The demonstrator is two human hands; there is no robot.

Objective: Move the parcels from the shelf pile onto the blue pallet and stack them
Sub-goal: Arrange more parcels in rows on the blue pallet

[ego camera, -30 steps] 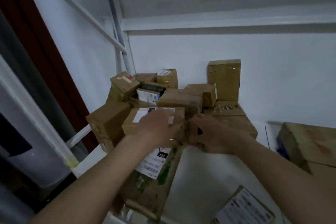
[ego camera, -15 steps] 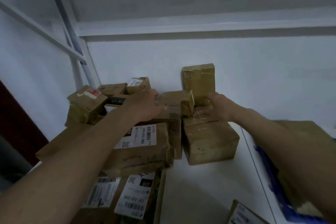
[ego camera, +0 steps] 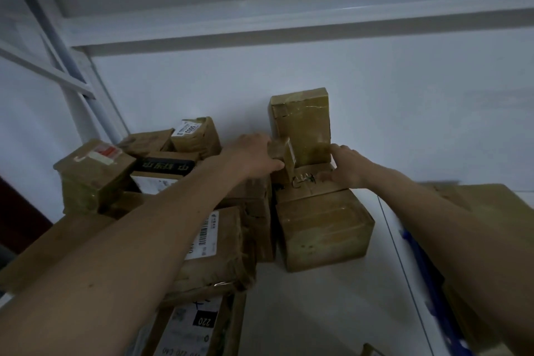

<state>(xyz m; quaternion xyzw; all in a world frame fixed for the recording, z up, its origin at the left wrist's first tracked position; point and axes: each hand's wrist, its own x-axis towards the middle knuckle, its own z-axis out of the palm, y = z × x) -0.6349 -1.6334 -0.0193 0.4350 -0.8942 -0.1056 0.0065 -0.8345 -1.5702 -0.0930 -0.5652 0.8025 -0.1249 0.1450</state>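
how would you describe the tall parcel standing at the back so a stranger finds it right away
Start at the white back wall of the shelf, where the pile of brown parcels ends on the right. The tall parcel stands upright on end against that wall, on top of a flatter box, just beyond the two hands. Unlike its neighbours, it rises above the whole pile and shows no printed label.

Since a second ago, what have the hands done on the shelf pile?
Both hands left the front labelled parcel and reached deeper. The left hand now grips a small box; the right hand rests by the tall upright box. Nothing looks lifted.
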